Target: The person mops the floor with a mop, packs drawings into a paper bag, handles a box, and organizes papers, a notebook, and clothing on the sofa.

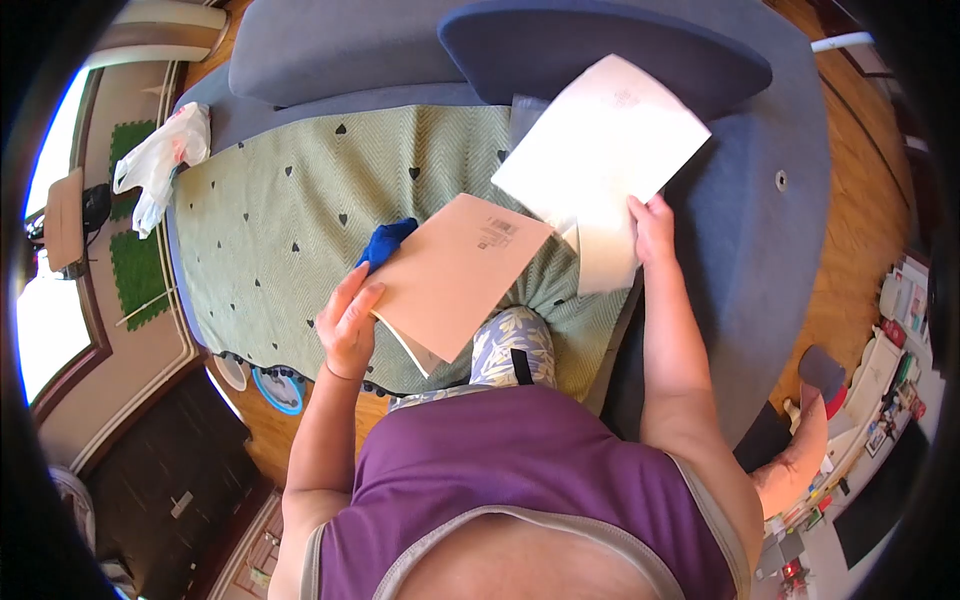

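My left hand (350,315) is closed on the left edge of a tan notebook (455,280), tilted, with a barcode printed near its top corner. Pale page edges show under its lower side. In my right hand (653,230) is a pale notebook (610,140), gripped at its lower right edge and bright with glare. A small printed mark shows near its top. What hangs below it, cream-coloured and partly see-through, I cannot make out clearly. A crumpled blue cloth item (388,243) lies on the sofa cover just beyond my left hand, partly hidden by the tan notebook.
A green sofa cover with dark hearts (300,200) spreads over the blue-grey sofa (740,250). Behind stands a dark blue cushion (600,40). A white plastic bag (170,160) sits at the far left. A blue-rimmed basin (278,390) is on the floor. Another person's arm (795,465) shows at right.
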`<action>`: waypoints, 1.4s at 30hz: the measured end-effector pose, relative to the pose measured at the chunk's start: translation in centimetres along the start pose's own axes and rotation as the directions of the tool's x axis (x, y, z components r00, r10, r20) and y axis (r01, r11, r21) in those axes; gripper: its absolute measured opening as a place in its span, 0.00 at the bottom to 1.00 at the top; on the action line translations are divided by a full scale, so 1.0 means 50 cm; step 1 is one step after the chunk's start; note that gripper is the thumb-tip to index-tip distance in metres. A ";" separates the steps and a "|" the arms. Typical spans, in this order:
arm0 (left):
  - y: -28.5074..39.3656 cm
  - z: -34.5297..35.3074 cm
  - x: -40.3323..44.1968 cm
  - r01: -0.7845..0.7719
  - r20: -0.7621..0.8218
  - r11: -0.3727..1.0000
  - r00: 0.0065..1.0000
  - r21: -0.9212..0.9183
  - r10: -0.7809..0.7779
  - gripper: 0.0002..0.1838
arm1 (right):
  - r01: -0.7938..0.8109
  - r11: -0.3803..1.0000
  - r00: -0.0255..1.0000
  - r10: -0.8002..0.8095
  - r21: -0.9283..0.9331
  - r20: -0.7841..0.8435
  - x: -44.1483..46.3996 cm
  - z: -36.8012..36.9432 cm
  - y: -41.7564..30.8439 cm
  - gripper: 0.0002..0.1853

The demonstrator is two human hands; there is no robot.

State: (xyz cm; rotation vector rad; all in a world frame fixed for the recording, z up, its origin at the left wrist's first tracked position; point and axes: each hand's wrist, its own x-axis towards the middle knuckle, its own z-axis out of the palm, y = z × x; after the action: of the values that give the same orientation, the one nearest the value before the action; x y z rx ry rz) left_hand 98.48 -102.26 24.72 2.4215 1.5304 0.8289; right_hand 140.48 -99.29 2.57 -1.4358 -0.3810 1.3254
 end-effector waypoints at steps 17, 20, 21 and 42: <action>0.005 -0.020 0.022 0.591 0.329 0.736 0.803 -0.330 -0.497 0.12 | 0.597 0.662 0.629 -0.037 -0.452 0.776 -0.224 0.248 -0.331 0.39; 0.007 -0.019 0.042 0.664 0.467 0.374 0.734 -0.647 -0.494 0.14 | 0.421 0.816 0.613 0.067 -0.397 0.787 -0.209 0.259 -0.325 0.22; 0.005 -0.020 0.047 0.655 0.458 0.376 0.741 -0.655 -0.491 0.14 | 0.236 0.875 0.619 0.200 -0.422 0.760 -0.210 0.259 -0.329 0.21; -0.031 0.062 0.005 0.804 0.597 0.385 0.594 -0.453 -0.539 0.12 | 0.095 0.992 0.770 -0.017 0.088 -0.638 -0.004 -0.176 -0.410 0.14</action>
State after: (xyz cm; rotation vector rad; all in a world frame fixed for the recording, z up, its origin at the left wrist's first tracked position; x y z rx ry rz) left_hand 98.99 -100.83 21.61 1.0955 1.4865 0.5541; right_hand 156.36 -96.36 17.92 -1.6594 0.1086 0.7202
